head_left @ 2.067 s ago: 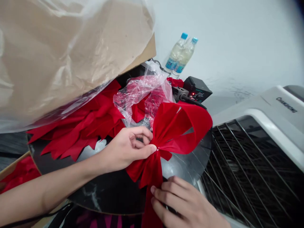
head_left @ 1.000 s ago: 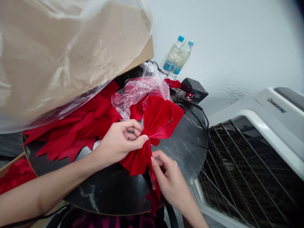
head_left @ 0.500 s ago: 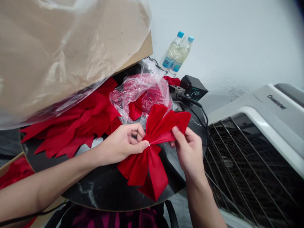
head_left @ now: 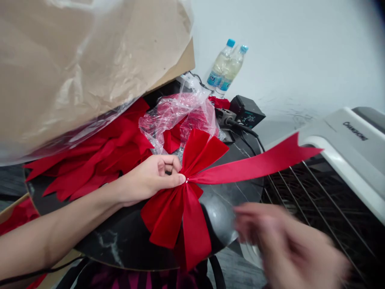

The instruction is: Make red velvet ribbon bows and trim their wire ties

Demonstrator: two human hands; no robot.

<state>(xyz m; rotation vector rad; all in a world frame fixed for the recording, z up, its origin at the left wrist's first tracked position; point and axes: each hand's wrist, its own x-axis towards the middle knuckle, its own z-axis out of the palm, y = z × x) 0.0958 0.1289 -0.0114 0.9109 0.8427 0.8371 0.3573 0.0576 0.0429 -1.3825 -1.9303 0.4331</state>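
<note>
A red ribbon bow (head_left: 168,218) is pinched at its centre between the thumb and fingers of my left hand (head_left: 161,174), above the round black table. One red ribbon tail (head_left: 258,165) with a notched end sticks out to the right, past the table edge. Several loops and another tail fan out above and below the small shiny centre. My right hand (head_left: 288,245) is off the bow at the lower right, strongly blurred, so its fingers cannot be made out clearly.
Red ribbon pieces (head_left: 99,156) lie at the left, beside a clear plastic bag (head_left: 180,112). Behind stand two bottles (head_left: 224,66) and a black control box (head_left: 246,111). A plastic-covered carton (head_left: 105,52) looms upper left; a white slatted appliance (head_left: 339,132) stands right.
My right hand has let go of the ribbon and moved down and right. The ribbon tail now extends to the right. My left hand still pinches the bow's centre.
</note>
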